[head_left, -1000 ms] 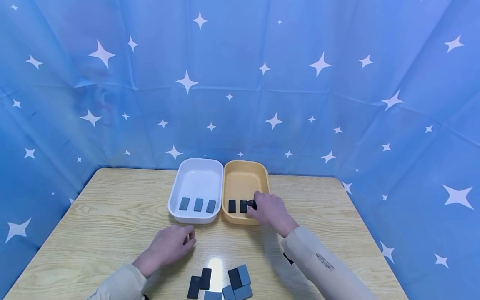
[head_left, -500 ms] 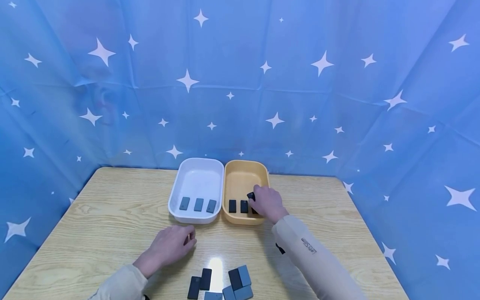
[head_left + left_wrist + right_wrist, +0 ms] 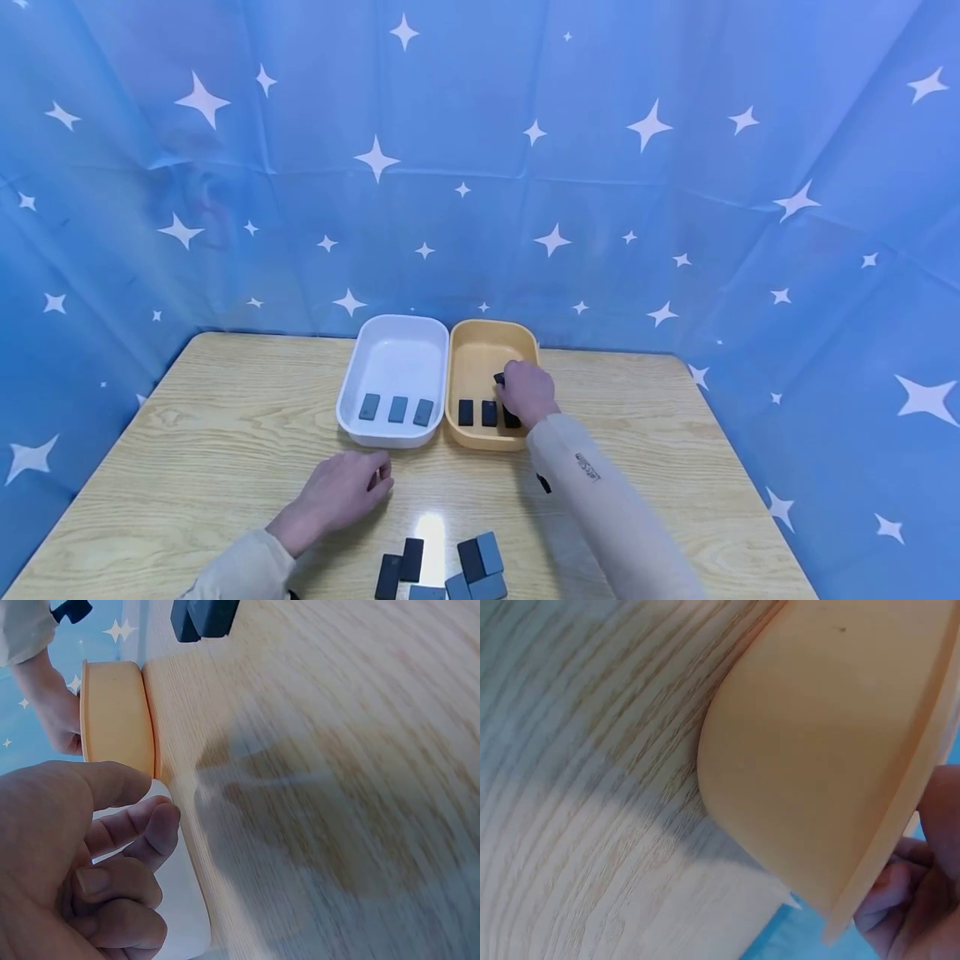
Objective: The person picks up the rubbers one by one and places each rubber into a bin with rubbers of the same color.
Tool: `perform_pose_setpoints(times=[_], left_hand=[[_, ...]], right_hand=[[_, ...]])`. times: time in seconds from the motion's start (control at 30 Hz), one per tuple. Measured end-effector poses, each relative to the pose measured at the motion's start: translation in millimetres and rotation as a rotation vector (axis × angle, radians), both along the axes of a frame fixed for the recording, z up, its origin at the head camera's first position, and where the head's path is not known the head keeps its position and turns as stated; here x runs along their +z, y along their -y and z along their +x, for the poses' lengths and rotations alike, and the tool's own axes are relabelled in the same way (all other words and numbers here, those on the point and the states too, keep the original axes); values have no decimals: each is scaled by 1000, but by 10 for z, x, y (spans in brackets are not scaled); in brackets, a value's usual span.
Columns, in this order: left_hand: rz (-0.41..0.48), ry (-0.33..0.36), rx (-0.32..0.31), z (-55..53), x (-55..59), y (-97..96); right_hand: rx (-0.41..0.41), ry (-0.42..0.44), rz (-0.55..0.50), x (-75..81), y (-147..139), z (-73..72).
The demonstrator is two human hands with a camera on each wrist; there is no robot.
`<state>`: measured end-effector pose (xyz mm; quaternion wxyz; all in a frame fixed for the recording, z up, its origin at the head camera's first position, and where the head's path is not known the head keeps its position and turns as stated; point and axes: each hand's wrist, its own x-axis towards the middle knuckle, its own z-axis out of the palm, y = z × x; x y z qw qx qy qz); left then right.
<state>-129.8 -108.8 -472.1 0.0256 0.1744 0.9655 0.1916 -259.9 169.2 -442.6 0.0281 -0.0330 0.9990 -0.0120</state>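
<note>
I see black tiles [image 3: 412,559], grey-blue tiles [image 3: 397,409], a white tray [image 3: 401,362], an orange tray [image 3: 476,362], a wood-grained table [image 3: 225,417] and a white-starred blue curtain [image 3: 450,125].

White glare on the tabletop [image 3: 187,433], wrist views dimmer

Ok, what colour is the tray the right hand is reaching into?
The tray is light orange, seen best in the head view.
</note>
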Motion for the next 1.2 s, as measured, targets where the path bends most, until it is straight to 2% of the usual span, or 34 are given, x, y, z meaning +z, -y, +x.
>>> perform_pose_setpoints(times=[0.2,0.53,0.7,1.0,1.2], left_hand=[[4,-9,1,-14,-6,5],[26,14,6,-10,-24,38],[36,28,15,-9,-22,63],[30,27,20,-2,-9,56],[22,21,22,-5,-5,57]], right_hand=[[-37,22,-1,-32,60,-75],[-130,64,-5,-177,77,-186],[-139,46,-3,-213,95,-210],[-108,25,8,-145,98,-163],[-52,16,21,22,84,-139]])
